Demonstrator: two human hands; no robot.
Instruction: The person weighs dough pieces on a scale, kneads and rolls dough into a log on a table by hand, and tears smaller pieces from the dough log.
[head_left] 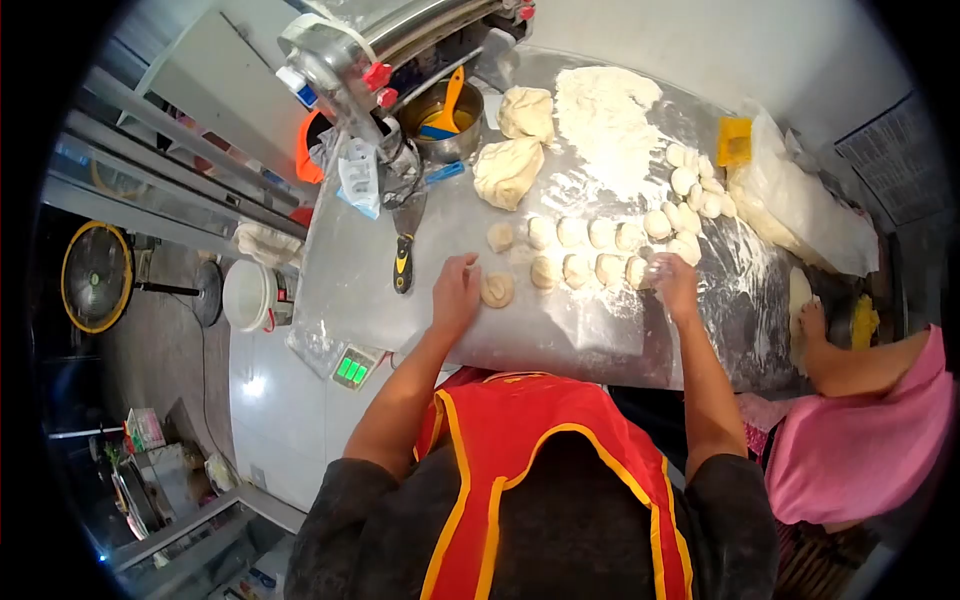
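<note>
My left hand (458,292) rests on the metal worktop with its fingers loosely extended, holding nothing. Just right of it lies a round dough piece (497,290) with a folded top. My right hand (672,280) is at the right end of the front row, its floury fingertips against or right beside a dough ball (637,272). Those fingers are blurred, so their grip is unclear. Two rows of small dough balls (570,233) run between my hands. Behind them sit two large dough lumps (508,172), one behind the other.
Flour (605,125) covers the back of the worktop (380,310). More dough balls (685,180) cluster at right, near a plastic bag (800,205). A scraper (403,262), a pot (440,140) with a brush, and a scale (354,368) are leftward. Another person's hand (812,325) touches dough at far right.
</note>
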